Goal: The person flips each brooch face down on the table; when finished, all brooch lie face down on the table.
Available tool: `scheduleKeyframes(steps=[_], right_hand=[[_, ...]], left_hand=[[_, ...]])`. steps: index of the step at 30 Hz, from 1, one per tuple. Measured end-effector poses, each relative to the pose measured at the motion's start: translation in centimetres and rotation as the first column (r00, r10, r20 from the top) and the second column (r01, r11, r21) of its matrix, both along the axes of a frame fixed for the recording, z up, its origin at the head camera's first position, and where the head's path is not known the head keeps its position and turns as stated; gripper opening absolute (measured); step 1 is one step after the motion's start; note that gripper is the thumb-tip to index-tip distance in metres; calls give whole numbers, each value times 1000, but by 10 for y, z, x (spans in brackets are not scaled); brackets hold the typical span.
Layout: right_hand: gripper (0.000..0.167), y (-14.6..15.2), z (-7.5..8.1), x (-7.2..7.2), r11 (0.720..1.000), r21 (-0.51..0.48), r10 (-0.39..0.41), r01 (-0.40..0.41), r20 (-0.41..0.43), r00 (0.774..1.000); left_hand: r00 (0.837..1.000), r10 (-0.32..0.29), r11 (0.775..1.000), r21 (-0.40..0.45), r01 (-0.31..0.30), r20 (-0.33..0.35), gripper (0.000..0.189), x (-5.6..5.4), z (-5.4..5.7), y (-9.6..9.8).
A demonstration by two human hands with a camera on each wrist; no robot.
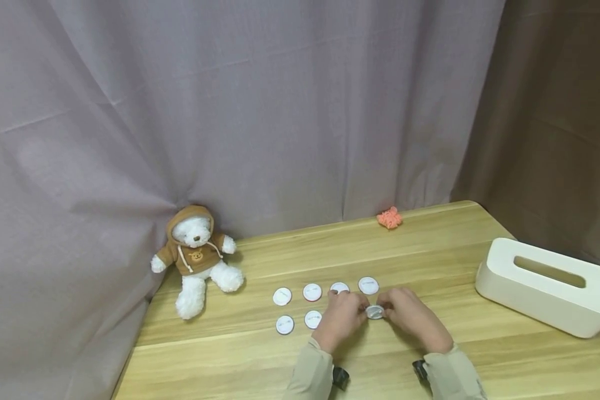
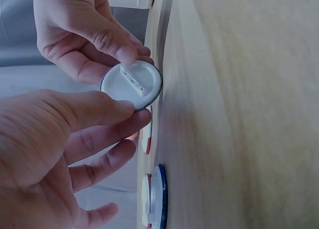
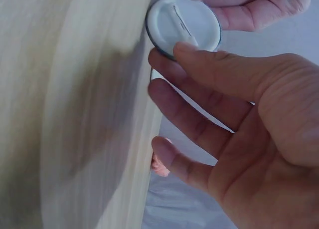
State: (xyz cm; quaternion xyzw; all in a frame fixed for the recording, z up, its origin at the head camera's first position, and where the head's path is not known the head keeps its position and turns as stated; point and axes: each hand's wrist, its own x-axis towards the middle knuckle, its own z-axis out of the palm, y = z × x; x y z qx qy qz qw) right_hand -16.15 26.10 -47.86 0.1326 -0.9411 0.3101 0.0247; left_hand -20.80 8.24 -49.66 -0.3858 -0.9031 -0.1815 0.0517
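Note:
Between both hands is a round pin-back button badge, its white back and safety pin facing up in the wrist views. My left hand pinches one edge of it between thumb and forefinger. The opposite edge is pinched by my right hand. In the left wrist view the badge appears tilted, held just above the wooden table. More badges lie pin side up in rows, among them one at the back right and one at the front left. Part of the rows is hidden behind my left hand.
A white teddy bear in a brown hoodie sits at the table's left. A coral-coloured crinkled bundle lies by the back edge. At the right stands a cream tissue box. Grey curtains hang behind the table.

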Motion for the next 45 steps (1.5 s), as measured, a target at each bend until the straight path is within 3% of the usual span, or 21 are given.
scheduleKeyframes(steps=[10, 20, 29, 36, 45], right_hand=[[25, -6, -12, -7, 999, -9, -31, 31, -46, 998], [30, -9, -13, -5, 995, 8, -102, 102, -21, 995], [27, -11, -11, -5, 993, 32, -114, 115, -30, 993], [22, -15, -10, -11, 989, 67, -128, 128, -11, 992], [21, -14, -12, -14, 992, 42, -120, 119, 24, 993]], left_hand=[[996, 51, 998, -25, -53, -71, 14, 1, -3, 2], [994, 79, 995, -48, -82, -71, 29, 1, -10, 10], [987, 105, 992, -64, -113, -120, 20, 5, -9, 10], [989, 91, 991, -82, -101, -120, 15, 3, -9, 7], [992, 74, 989, -119, -86, -99, 10, 4, -9, 6]])
